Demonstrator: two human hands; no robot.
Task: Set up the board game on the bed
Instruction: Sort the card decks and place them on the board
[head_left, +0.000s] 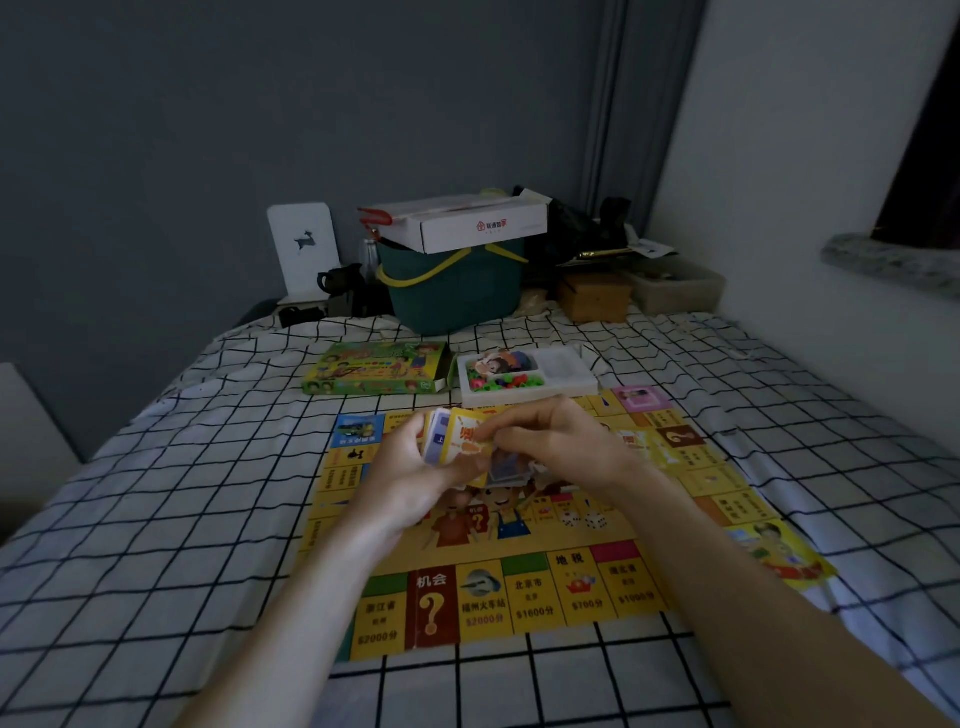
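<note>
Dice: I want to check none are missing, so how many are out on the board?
2. One die and a second die lie side by side on the board, below the right hand. More may be hidden under the hands.

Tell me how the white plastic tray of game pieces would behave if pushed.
The white plastic tray looks thin and light, so it would probably slide easily. Its small coloured pieces lie loose inside and might spill if it tips on the soft bed.

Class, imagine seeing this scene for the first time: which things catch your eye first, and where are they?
The yellow board lies flat on the checked bed. Above its middle, the left hand holds a stack of cards while the right hand pinches the top one. Beyond the board sit a green box and a white tray of pieces.
</note>
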